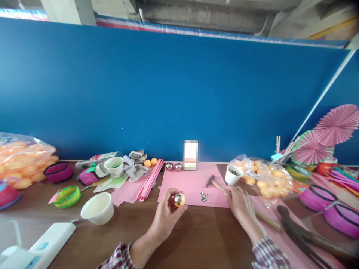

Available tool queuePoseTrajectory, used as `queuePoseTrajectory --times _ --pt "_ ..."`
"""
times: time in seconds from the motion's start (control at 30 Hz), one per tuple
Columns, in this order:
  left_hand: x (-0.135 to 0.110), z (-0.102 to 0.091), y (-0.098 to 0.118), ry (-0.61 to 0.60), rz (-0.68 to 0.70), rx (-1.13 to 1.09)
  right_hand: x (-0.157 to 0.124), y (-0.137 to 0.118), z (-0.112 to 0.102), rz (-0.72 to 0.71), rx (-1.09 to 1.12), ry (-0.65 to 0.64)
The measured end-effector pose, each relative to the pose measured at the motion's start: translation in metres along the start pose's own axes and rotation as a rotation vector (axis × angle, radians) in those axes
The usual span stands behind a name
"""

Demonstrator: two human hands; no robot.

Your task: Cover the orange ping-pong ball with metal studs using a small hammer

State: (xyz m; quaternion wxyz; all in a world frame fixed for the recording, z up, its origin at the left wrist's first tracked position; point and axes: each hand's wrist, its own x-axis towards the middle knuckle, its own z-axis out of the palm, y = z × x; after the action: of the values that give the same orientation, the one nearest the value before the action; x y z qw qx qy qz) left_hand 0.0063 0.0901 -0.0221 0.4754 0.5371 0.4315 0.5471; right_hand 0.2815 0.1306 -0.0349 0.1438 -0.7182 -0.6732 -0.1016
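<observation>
My left hand [166,215] is closed around a small orange ball [179,200] partly covered with shiny silver studs, held just above the wooden table [202,239]. My right hand [240,204] lies over the wooden handle of a hammer [221,186] that rests on a pink paper sheet [193,186]; its fingers curl onto the handle. A small pile of silver studs [203,196] lies on the pink sheet between my hands. Two silver-covered balls [174,166] sit at the back of the sheet.
A white cup [233,174] of studs and a plastic bag of orange balls [266,179] stand right of the hammer. A white bowl [98,208], paper cup [114,166], pink paper strips [150,179], green ring [67,196] lie left. Pink fans [331,138] and purple bands sit right.
</observation>
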Motion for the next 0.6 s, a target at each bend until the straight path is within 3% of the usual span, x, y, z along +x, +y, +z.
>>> queuePoseTrajectory --times 0.2,0.33,0.47,0.6 --pt "0.007 -0.008 -0.008 0.059 -0.062 0.034 0.0 -0.013 -0.01 -0.073 -0.159 0.154" --pt "0.01 -0.009 -0.012 0.103 -0.067 -0.008 -0.009 -0.037 -0.026 -0.141 -0.013 0.11" --pt "0.01 -0.009 -0.011 0.155 -0.085 0.042 -0.027 -0.069 -0.041 -0.227 0.202 0.149" --pt "0.01 -0.011 -0.015 0.19 -0.108 0.09 -0.039 -0.084 -0.048 -0.365 0.32 0.266"
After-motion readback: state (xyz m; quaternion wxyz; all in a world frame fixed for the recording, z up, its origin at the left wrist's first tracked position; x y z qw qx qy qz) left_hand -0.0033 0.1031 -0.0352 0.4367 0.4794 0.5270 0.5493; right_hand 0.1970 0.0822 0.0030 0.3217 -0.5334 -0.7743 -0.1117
